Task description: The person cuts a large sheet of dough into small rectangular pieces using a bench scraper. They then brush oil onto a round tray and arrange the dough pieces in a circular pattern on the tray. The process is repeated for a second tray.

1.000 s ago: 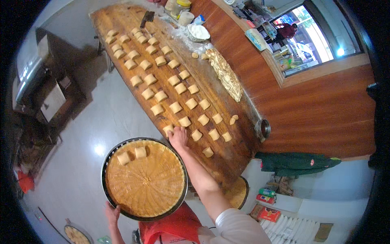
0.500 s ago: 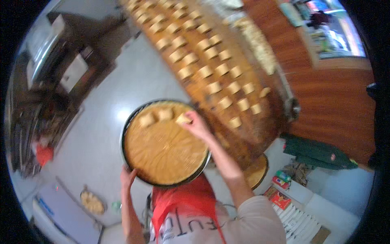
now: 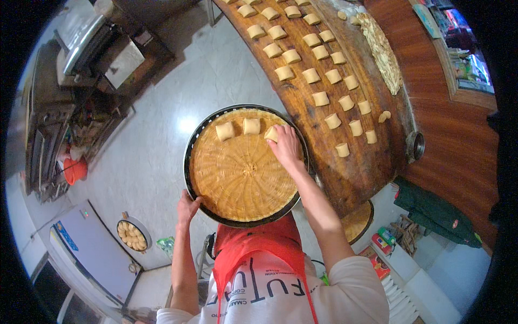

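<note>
A round black-rimmed pan (image 3: 187, 156) with a woven wicker mat (image 3: 243, 186) inside is in front of my red apron, beside the wooden table. My left hand (image 3: 188, 207) is closed on its lower left rim, thumb over the edge. Near the mat's upper right, my right hand (image 3: 287, 147) has its fingers closed around a short cut piece of dough (image 3: 271, 134). Whether that piece touches the mat is unclear. To its left on the mat sit two similar pieces, a middle one (image 3: 251, 126) and a left one (image 3: 225, 130).
Rows of several dough pieces (image 3: 320, 98) lie on the wooden table (image 3: 345, 178) at the right. Behind them stretches a long flattened strip (image 3: 380, 51). At lower left stand a white appliance (image 3: 94, 248) and a pan of round pieces (image 3: 131, 235). A red bucket (image 3: 75, 170) is farther left.
The whole view has shifted and sharpened, so pan, hands and table appear farther right and higher. My right hand keeps its dough piece at nearly the same spot over the mat.
</note>
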